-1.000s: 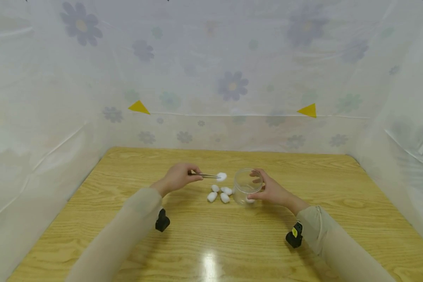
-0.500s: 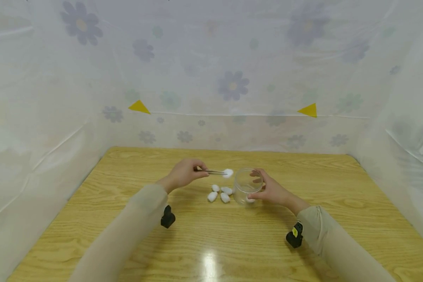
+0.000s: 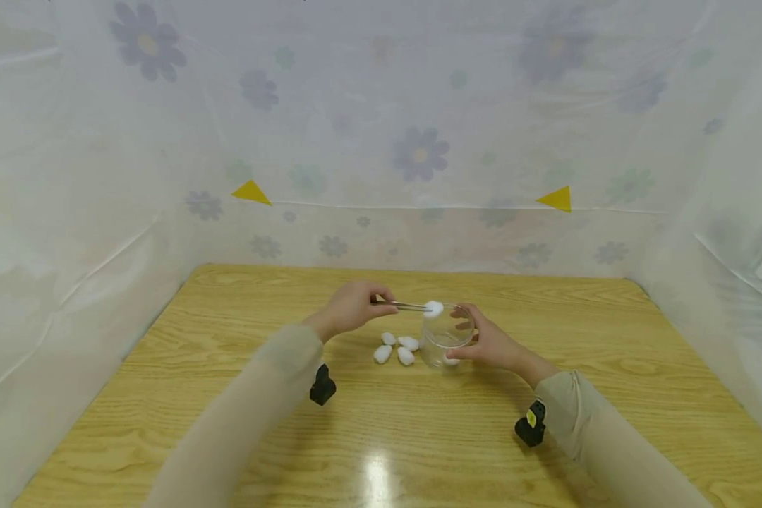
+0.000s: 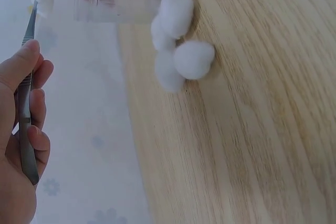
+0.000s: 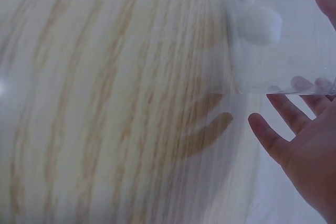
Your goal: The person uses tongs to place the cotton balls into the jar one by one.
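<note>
My left hand (image 3: 358, 307) pinches a pair of metal tweezers (image 4: 24, 124) between thumb and fingers. A white cotton ball (image 3: 433, 309) sits at the tweezers' tips, over the left rim of a clear round jar (image 3: 437, 335). Upright on the table, the jar is gripped from its right side by my right hand (image 3: 492, 343), thumb in front and fingers behind. Another cotton ball (image 3: 450, 359) shows low in the jar, partly covered by the thumb. Several more cotton balls (image 4: 194, 60) lie in a cluster just left of the jar.
The wood-grain table (image 3: 381, 416) carries all these things. Behind and to both sides hang pale flowered sheets (image 3: 355, 141), with two yellow triangles on the back one. A black camera (image 3: 322, 386) is strapped at the left wrist, another (image 3: 530, 425) at the right.
My left hand has moved right and slightly away, bringing the tweezers and cotton ball from above the cluster to the jar's rim. My right hand and the jar have stayed put.
</note>
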A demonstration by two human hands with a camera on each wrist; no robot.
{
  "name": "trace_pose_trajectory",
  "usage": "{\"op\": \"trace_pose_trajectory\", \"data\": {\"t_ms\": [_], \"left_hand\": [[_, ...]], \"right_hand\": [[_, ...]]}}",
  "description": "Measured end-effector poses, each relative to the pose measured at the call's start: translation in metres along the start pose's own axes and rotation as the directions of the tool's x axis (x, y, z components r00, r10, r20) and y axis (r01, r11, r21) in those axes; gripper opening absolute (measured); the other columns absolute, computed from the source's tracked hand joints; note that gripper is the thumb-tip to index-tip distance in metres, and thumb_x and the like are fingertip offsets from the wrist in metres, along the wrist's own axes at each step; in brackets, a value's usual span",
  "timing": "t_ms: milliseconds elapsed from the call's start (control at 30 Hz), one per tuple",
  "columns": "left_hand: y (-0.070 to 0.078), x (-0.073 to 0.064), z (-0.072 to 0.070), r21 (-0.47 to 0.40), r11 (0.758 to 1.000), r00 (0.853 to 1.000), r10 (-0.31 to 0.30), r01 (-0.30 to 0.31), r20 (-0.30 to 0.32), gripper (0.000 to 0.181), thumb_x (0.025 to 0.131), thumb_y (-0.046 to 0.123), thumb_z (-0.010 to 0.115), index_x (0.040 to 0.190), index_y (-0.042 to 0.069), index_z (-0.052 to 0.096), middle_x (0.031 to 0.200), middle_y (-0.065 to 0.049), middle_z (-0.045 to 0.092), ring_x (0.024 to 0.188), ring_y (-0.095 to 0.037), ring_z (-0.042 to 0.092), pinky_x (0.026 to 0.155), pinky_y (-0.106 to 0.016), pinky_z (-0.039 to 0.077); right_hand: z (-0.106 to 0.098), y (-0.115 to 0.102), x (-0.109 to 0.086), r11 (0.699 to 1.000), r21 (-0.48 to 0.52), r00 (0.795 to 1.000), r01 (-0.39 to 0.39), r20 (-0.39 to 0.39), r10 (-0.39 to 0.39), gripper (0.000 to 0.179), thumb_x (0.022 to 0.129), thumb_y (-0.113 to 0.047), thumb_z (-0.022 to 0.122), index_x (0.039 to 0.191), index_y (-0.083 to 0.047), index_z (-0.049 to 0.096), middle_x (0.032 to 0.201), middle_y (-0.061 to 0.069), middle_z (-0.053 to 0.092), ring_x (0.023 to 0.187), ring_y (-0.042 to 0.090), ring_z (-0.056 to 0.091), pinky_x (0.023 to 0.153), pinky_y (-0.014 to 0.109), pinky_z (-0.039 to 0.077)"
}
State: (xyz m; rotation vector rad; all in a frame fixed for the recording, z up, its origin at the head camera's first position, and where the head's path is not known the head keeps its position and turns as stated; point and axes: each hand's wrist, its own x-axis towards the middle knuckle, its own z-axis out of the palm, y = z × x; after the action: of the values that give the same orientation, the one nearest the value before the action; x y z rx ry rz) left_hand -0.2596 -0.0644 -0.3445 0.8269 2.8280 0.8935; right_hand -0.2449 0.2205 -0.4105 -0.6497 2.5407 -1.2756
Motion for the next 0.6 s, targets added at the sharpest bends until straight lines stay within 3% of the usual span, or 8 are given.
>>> {"op": "trace_pose_trajectory", "data": {"t_ms": [600], "left_hand": [[0.013, 0.019, 0.016, 0.016, 1.000, 1.000, 0.020, -0.020, -0.014, 0.015, 0.090, 0.031, 0.063, 0.093, 0.019, 0.071, 0.090, 0.002, 0.069, 0.058, -0.008, 0.050, 0.054, -0.021, 0.036]], "right_hand": [[0.000, -0.002, 0.001, 1.000, 0.030, 1.000, -0.008, 0.002, 0.008, 0.088, 0.081, -0.024, 0.075, 0.145, -0.003, 0.018, 0.143, 0.024, 0.030, 0.127, 0.044, 0.038, 0.095, 0.051, 0.042]]}}
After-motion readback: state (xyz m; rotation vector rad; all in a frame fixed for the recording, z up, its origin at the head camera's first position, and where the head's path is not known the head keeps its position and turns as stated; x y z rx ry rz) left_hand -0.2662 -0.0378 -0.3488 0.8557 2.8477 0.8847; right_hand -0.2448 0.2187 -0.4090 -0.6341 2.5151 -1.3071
